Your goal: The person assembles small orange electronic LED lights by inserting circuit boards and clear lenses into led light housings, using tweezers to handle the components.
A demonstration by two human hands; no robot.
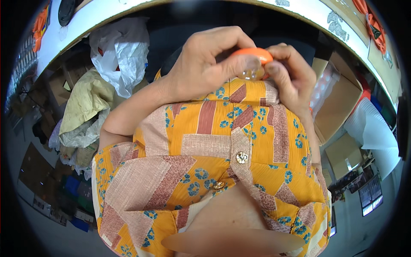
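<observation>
A small, rounded orange plastic piece with a clear, shiny part below it (257, 55) is held between both hands in front of my chest. My left hand (203, 58) is closed on its left side, the thumb pressing near the clear part. From the other side, my right hand (294, 73) pinches its right end between thumb and bent fingers. The exact kind of the orange piece cannot be made out, and the fingers hide part of it.
A white work table edge (295, 9) curves across the far side, with orange items (374, 32) at its right and a black rounded thing (66, 12) at its left. White plastic bag (122, 55) and yellowish sack (83, 100) are left; open cardboard box (340, 100) and white foam sheet (372, 132) right.
</observation>
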